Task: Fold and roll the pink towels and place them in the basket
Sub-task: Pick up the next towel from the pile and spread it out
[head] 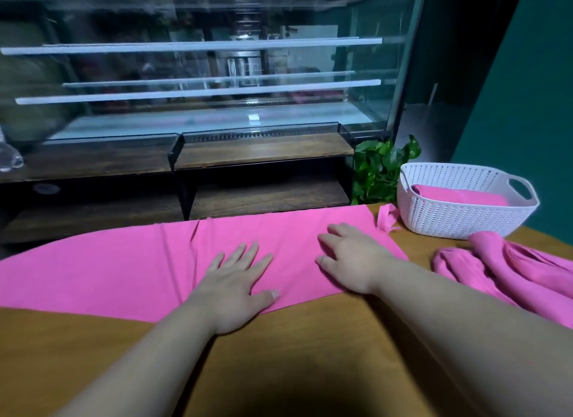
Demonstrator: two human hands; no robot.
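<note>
A long pink towel [108, 271] lies flat across the wooden table [310, 348], folded into a band. My left hand [238, 283] presses on it palm down with fingers spread. My right hand [350, 258] rests flat on the towel near its right end. A white perforated basket [459, 218] stands at the table's far right corner, with a rolled pink towel [459, 196] inside. A bunched heap of pink towels [508, 271] lies on the table just in front of the basket.
A green leafy plant [381, 168] stands behind the table, left of the basket. Beyond the table's far edge is a dark wooden shelf unit [263, 174] and a glass display case [198, 75]. A teal wall [527, 91] is at right.
</note>
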